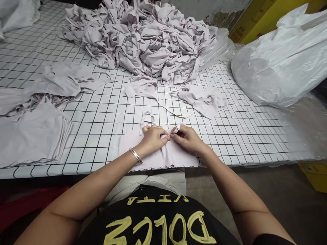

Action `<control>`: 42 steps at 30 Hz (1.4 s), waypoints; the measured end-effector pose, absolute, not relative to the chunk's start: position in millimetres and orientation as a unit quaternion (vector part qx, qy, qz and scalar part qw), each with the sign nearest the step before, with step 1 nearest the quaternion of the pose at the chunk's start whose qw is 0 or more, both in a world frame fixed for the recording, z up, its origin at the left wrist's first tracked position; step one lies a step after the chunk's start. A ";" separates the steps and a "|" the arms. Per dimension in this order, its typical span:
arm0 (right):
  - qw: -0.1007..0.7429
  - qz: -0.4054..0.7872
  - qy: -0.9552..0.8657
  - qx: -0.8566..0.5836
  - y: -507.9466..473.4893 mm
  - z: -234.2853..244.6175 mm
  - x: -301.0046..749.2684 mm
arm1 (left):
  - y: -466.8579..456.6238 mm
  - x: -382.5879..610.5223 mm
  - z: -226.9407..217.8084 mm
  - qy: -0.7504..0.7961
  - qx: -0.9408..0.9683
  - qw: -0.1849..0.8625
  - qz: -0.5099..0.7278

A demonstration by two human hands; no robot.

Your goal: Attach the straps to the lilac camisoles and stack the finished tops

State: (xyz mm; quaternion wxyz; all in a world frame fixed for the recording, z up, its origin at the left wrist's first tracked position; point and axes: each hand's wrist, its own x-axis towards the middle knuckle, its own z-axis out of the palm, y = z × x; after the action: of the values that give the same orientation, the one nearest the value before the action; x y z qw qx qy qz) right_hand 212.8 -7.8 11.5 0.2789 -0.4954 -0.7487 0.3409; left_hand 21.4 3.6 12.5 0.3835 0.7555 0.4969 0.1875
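Black shirt [155, 208] with yellow lettering [165, 228] is filling the near middle, just short of the table [245, 136]. Along the table's near edge a pale pink garment [153, 160] is lying flat, its wavy near border reaching that edge. Above its far part, the left hand [152, 137] and right hand [187, 137] are meeting, thumbs and fingertips pinching a small bit of fabric between them; a narrow strap is also looping over the right fingers.

Gridded surface is showing on both sides: a moderate gap leftward to a neat stack [38, 132], a wider stretch rightward. Farther left, a loose heap [61, 81] is resting beyond the stack. Beyond the hands, two crumpled pieces [144, 87] are lying side by side, just short of a large tangled pile [148, 41]. Far right, a white plastic bag [278, 64] is bulging in front of a yellow box [258, 17].
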 end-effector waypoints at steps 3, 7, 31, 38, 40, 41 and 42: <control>0.251 0.314 -0.786 -0.470 -7.1 11.7 215.0 | 3.4 20.9 11.6 0.493 0.757 0.382 0.193; 0.254 0.253 -0.820 -0.446 -9.6 6.8 215.8 | 2.8 20.9 8.9 0.488 0.767 0.370 0.193; 0.436 0.400 -0.520 -0.616 31.6 15.4 206.2 | -40.5 -18.4 3.7 0.355 0.910 0.137 0.165; 0.185 0.209 -0.597 -0.752 -34.6 40.6 245.1 | -88.9 -98.0 4.0 0.452 0.872 0.080 0.173; 0.120 0.294 -0.593 -0.740 -67.1 41.9 257.8 | -96.6 -112.1 3.7 0.477 0.855 0.094 0.182; 0.099 0.321 -0.587 -0.737 -80.1 41.6 263.6 | -99.1 -117.1 3.2 0.477 0.852 0.109 0.184; 0.087 0.332 -0.579 -0.740 -90.3 40.9 268.5 | -100.7 -120.9 2.7 0.474 0.851 0.127 0.186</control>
State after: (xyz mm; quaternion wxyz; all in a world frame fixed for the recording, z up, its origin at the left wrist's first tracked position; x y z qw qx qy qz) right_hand 268.5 -90.3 40.9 0.0866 -0.7395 -0.5791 0.3321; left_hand -120.9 -100.7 2.7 0.1270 0.8514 0.4736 0.1864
